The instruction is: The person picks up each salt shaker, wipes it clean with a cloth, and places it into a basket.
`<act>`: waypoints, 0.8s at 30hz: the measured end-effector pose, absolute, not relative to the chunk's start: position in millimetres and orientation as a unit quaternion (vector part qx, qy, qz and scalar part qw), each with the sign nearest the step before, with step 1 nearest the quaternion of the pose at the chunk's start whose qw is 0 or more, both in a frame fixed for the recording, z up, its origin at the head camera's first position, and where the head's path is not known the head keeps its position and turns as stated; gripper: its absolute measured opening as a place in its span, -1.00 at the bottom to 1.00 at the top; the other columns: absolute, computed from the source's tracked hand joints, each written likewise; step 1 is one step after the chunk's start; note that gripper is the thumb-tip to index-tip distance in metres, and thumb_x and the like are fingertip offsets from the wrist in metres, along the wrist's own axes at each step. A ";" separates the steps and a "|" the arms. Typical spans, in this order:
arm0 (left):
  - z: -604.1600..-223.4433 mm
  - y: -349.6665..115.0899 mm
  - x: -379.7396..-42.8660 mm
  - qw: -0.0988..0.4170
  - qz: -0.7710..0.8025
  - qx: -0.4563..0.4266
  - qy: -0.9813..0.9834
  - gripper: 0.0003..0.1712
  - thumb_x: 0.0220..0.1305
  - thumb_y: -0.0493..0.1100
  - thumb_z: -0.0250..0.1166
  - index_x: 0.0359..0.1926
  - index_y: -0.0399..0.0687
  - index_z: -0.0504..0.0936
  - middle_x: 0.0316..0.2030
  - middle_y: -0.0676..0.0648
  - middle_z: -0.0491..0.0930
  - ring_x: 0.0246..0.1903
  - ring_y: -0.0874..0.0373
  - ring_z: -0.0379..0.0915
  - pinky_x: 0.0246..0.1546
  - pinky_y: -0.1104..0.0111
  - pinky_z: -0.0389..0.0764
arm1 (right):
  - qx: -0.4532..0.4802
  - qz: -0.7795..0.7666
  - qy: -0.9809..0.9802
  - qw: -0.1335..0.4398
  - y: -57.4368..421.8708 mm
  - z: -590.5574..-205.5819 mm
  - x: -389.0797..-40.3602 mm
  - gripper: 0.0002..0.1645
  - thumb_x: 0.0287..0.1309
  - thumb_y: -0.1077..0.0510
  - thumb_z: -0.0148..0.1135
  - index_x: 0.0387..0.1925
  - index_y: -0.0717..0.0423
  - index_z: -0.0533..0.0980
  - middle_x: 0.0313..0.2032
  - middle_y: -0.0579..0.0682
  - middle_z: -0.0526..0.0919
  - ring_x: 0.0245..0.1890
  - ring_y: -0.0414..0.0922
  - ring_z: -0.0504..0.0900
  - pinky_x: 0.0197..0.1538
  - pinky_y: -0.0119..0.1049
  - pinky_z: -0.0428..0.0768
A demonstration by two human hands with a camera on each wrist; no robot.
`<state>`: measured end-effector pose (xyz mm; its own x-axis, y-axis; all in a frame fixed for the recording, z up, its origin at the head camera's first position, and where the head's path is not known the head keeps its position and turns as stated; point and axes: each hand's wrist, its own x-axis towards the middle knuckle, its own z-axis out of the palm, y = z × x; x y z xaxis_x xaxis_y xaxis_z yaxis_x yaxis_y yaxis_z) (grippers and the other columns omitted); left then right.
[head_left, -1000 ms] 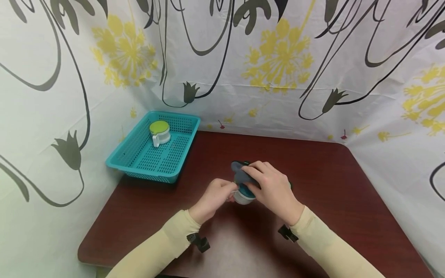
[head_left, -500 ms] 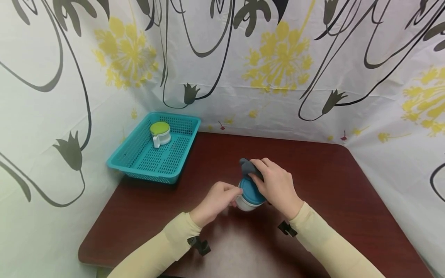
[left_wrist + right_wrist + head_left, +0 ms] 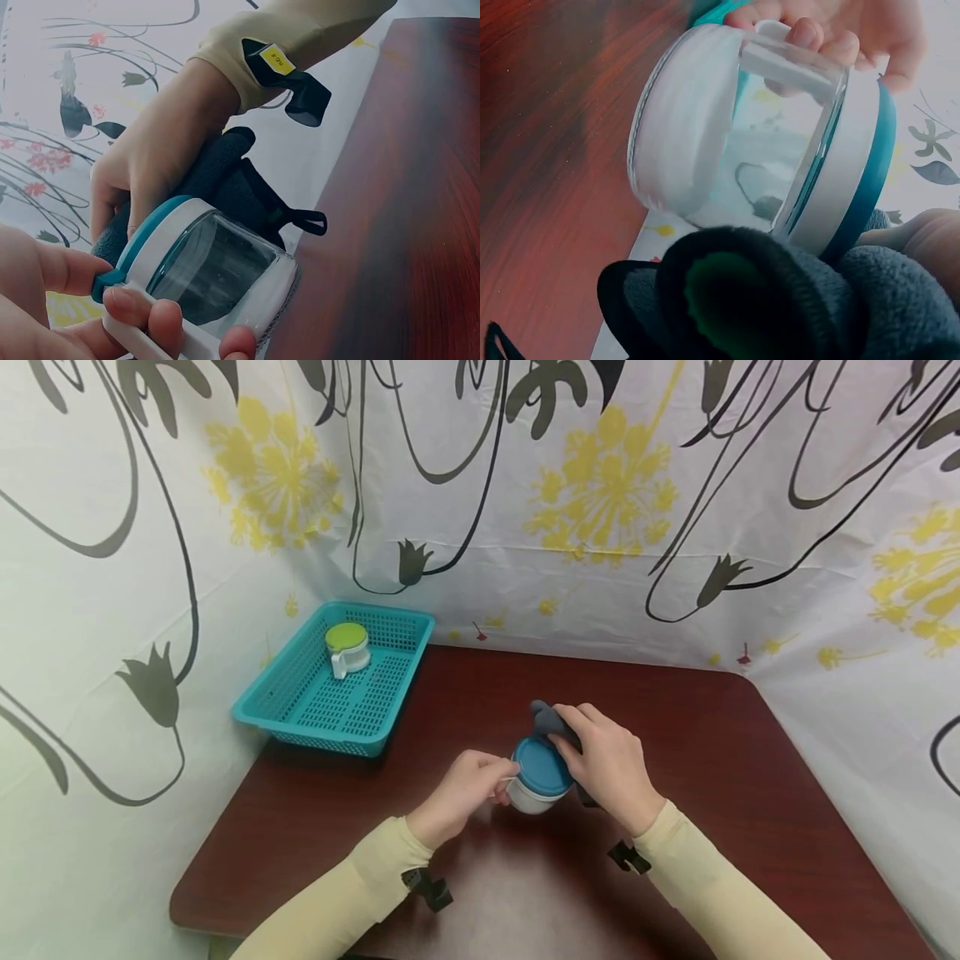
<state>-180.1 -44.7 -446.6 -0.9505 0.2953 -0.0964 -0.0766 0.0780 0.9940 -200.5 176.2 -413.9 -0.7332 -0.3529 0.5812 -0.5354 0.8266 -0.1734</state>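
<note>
My left hand [image 3: 465, 789] grips the white handle [image 3: 139, 326] of a clear seasoning jar [image 3: 531, 800], its thumb at the tab of the blue lid [image 3: 542, 767]. The jar is held tilted above the table, with a white layer at its base end in the right wrist view. My right hand [image 3: 609, 764] holds a dark grey cloth [image 3: 551, 722] bunched against the far right side of the lid. A hanging loop [image 3: 307, 221] sticks out from the cloth in the left wrist view. Part of the right fingers is hidden by the cloth and jar.
A turquoise basket [image 3: 367, 697] stands at the back left of the dark red table [image 3: 675, 718]. Inside it sits a similar white jar with a green lid [image 3: 347, 636]. A patterned curtain [image 3: 480, 510] hangs behind the table and along its sides.
My right hand has slid the cloth to the right across the jar, uncovering the top of the blue lid. The jar has turned and shifted slightly right, still in my left hand.
</note>
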 end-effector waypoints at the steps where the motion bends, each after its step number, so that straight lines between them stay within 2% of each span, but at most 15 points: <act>1: -447.4 -43.9 -180.3 0.142 0.678 0.075 0.717 -0.47 0.33 -0.02 0.27 -0.62 -0.37 0.46 -0.61 -0.20 0.49 -0.38 -0.23 0.58 -0.10 -0.04 0.61 | 0.248 0.167 -0.914 0.276 176.1 -414.0 -200.2 -0.48 0.14 0.07 0.49 0.15 -0.04 0.58 -0.18 -0.07 0.60 -0.39 -0.12 0.62 -0.45 -0.11 0.65; 4: -450.3 -40.3 -181.0 0.151 0.681 0.076 0.712 -0.48 0.32 -0.03 0.27 -0.65 -0.31 0.45 -0.62 -0.18 0.48 -0.36 -0.28 0.59 -0.07 -0.08 0.60 | 0.275 0.167 -0.905 0.277 173.7 -413.7 -200.2 -0.45 0.09 0.10 0.52 0.14 -0.03 0.59 -0.14 -0.09 0.61 -0.29 -0.13 0.63 -0.39 -0.12 0.67; 8: -451.6 -36.0 -180.3 0.154 0.680 0.078 0.713 -0.50 0.30 -0.06 0.26 -0.70 -0.22 0.40 -0.64 -0.15 0.45 -0.40 -0.23 0.59 -0.11 -0.04 0.63 | 0.319 0.170 -0.896 0.256 167.9 -413.0 -201.6 -0.46 0.13 0.13 0.50 0.16 -0.05 0.58 -0.04 -0.14 0.60 -0.13 -0.15 0.60 -0.27 -0.15 0.68; 15: -450.6 -41.1 -180.1 0.155 0.700 0.066 0.694 -0.56 0.29 -0.10 0.25 -0.64 -0.28 0.46 -0.60 -0.21 0.48 -0.37 -0.30 0.58 -0.15 0.04 0.65 | 0.350 0.186 -0.887 0.237 166.5 -416.0 -198.6 -0.44 0.12 0.20 0.49 0.17 -0.08 0.57 0.03 -0.18 0.58 -0.03 -0.19 0.55 -0.14 -0.14 0.67; 20: -451.8 -44.1 -184.1 0.165 0.708 0.050 0.685 -0.60 0.27 -0.08 0.23 -0.62 -0.25 0.50 -0.60 -0.20 0.52 -0.42 -0.13 0.61 -0.18 0.12 0.65 | 0.370 0.188 -0.878 0.237 170.1 -416.8 -192.8 -0.40 0.12 0.25 0.47 0.21 -0.08 0.56 0.10 -0.17 0.55 0.09 -0.18 0.51 -0.04 -0.13 0.66; 24: -453.6 -44.5 -187.6 0.165 0.720 0.039 0.673 -0.61 0.28 -0.07 0.22 -0.61 -0.23 0.51 -0.63 -0.14 0.49 -0.47 0.00 0.56 -0.22 0.14 0.64 | 0.386 0.174 -0.873 0.241 173.5 -415.4 -183.3 -0.36 0.06 0.30 0.47 0.20 -0.07 0.56 0.11 -0.15 0.56 0.14 -0.15 0.51 -0.02 -0.11 0.65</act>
<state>-187.6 -44.5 -453.6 -0.9428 0.2893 -0.1654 -0.1845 -0.0399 0.9820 -183.3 173.5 -415.4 -0.5852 -0.5907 0.5555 -0.7585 0.6409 -0.1176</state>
